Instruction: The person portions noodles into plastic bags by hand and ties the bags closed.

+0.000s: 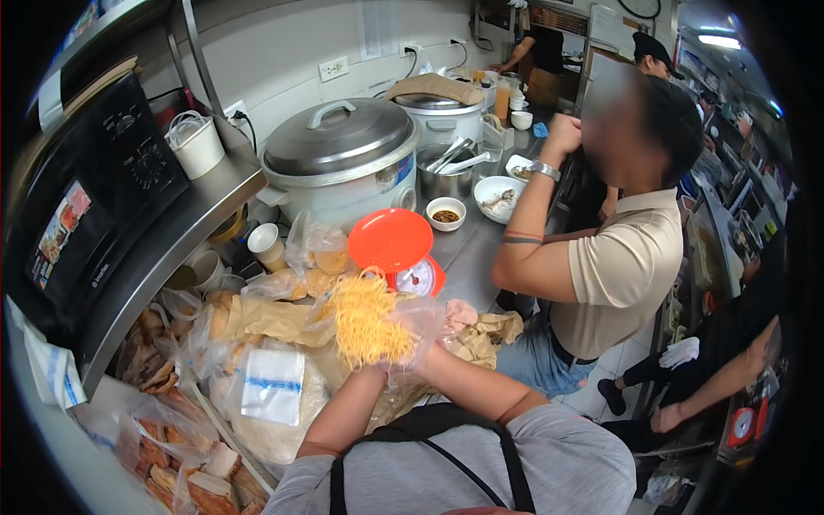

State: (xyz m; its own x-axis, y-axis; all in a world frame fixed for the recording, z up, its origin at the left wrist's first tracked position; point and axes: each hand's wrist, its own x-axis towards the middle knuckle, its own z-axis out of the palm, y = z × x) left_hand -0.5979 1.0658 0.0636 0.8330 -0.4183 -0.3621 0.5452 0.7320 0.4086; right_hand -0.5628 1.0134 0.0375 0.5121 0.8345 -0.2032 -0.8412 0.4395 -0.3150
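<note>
- Clock centred on the yellow noodles, 12 towards the wall. The clump sits over the cluttered worktop, in front of your chest, with clear plastic around its 3 o'clock side.
- Your left hand is at 6 o'clock, under the clump; your right hand is at 4 o'clock, behind the plastic. Both seem to support it from below, probably because loose strands would slip from one hand.
- Fingers: hidden by noodles and film; you cannot tell from here whether they are spread or pinching.
- Scale at 1 o'clock, dial turned towards you, likely for easy reading. Its round orange pan sits above, just past the noodles.
- Flat blue-striped plastic bags at 8 o'clock, presumably there for quick reach.
- Large lidded cooker at 12 o'clock, against the wall, perhaps to spare the front edge.
</note>
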